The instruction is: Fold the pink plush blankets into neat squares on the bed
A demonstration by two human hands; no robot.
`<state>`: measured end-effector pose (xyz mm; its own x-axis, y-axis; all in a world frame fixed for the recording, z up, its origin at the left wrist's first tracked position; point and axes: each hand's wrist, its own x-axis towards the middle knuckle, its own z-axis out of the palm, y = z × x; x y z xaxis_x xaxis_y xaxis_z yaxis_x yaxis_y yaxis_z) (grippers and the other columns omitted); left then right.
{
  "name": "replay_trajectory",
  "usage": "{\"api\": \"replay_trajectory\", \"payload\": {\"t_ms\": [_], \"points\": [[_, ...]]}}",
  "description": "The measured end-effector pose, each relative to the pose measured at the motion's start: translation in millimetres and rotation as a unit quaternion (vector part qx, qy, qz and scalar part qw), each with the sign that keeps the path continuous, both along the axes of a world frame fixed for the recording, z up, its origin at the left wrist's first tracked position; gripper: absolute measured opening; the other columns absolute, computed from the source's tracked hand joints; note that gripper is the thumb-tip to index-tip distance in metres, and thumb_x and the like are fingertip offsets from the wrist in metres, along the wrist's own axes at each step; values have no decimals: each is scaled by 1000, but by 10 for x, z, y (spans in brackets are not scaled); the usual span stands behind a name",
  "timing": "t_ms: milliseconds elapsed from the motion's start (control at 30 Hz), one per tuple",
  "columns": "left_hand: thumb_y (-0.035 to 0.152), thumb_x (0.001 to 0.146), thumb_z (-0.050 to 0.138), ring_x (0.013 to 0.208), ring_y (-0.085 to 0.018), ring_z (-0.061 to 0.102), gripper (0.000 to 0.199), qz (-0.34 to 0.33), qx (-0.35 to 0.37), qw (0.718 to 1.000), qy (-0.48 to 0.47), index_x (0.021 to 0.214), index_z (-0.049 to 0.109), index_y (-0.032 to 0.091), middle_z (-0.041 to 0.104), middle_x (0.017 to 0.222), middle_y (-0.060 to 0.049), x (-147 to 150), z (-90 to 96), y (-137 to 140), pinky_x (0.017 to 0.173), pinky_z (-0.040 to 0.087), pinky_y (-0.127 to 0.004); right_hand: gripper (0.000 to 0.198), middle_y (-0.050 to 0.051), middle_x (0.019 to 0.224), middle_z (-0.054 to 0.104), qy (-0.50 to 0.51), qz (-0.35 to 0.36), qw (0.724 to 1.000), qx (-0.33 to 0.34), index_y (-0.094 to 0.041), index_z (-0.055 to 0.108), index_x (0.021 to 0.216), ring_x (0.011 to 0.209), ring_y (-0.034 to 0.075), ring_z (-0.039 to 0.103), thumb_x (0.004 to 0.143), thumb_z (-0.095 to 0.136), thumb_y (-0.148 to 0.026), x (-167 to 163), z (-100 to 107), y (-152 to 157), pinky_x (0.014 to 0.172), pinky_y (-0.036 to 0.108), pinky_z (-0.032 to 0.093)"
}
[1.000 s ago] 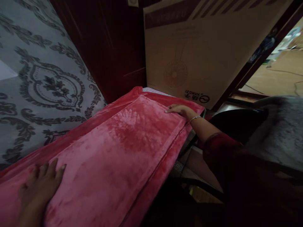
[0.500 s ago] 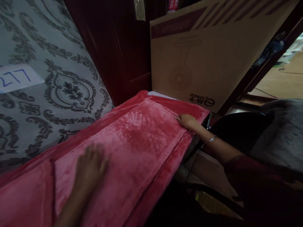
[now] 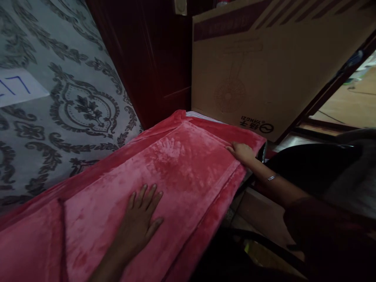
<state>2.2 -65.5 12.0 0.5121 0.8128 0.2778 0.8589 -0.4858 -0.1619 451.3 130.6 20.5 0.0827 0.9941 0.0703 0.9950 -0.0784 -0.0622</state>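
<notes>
A red plush blanket (image 3: 188,176), folded over in layers, lies stretched out in front of me. Flat on its upper layer rests my left hand (image 3: 139,219), fingers spread and pointing away from me. My right hand (image 3: 243,152), with a silver bracelet on its wrist, is at the far right corner of that layer. Its fingers are closed on the blanket's edge, and the fingertips are partly hidden. At the lower left another folded part of the blanket overlaps the upper layer, with a dark seam along its border.
Patterned grey wallpaper (image 3: 88,105) with a numbered paper (image 3: 22,87) lines the left. Dark red wooden panelling (image 3: 147,58) stands behind. A large cardboard box (image 3: 264,70) stands beyond the blanket's far end. On the right is a black chair (image 3: 308,156).
My left hand has slid right across the blanket, its fingers now spread. My right hand stays at the same corner. The view has shifted slightly.
</notes>
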Motion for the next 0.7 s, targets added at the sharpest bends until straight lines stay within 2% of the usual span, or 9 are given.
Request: {"api": "replay_trajectory", "payload": {"t_ms": [167,300,367,433,467,500,567,633,700], "points": [[51,98,47,150,-36,31,61,19,-32,999,-11,154,43,28,37,163,-10,32,5,10,119,25,-59,52,18,114,73,4,-10,1000,7,-16,68,114,107,30,68,105,34,-54,-11,14,-13,77,32,47],[49,98,45,147,-37,35,56,1,-44,998,-51,147,53,21,44,158,-15,66,131,8,115,31,-60,51,19,114,72,22,-21,999,11,-15,68,113,107,31,67,103,36,-54,16,6,-16,76,33,46],[40,99,45,134,-33,50,43,-26,-30,995,-88,131,66,19,59,143,-17,111,235,-19,109,40,-54,53,19,113,72,35,-25,999,14,-16,69,113,105,32,67,103,36,-57,37,-14,-12,76,33,46],[29,100,42,107,-25,63,32,-62,-7,990,-123,106,72,19,72,113,-13,206,350,-83,94,50,-42,55,20,114,72,49,-20,998,17,-16,69,115,104,32,66,102,37,-59,59,-41,-4,78,34,47],[25,100,41,91,-20,64,32,-84,-1,988,-130,96,72,19,72,99,-10,278,404,-131,84,52,-36,55,20,114,71,54,-18,998,18,-16,69,116,105,33,66,101,38,-59,69,-54,1,79,35,47],[23,100,40,80,-17,61,32,-105,-4,986,-127,88,69,19,69,88,-7,366,451,-189,74,50,-32,56,21,115,71,58,-17,998,19,-15,69,116,105,33,66,101,38,-59,78,-67,6,80,35,47],[26,100,43,69,-15,56,28,-142,-28,985,-92,82,64,19,63,80,-4,572,509,-322,63,45,-30,57,21,115,70,57,-18,998,23,-15,69,116,107,34,65,102,37,-59,92,-87,18,81,37,48],[29,98,49,70,-17,56,20,-159,-59,985,-23,85,61,19,61,82,-4,776,511,-453,61,43,-32,59,22,114,71,48,-17,998,28,-14,69,115,107,35,65,102,35,-60,101,-100,28,81,37,48],[22,95,53,74,-21,57,7,-148,-74,985,57,92,59,19,61,87,-5,929,466,-556,60,43,-35,61,22,113,71,44,-13,999,29,-14,69,114,106,35,65,101,34,-61,107,-107,35,79,38,48]]}}
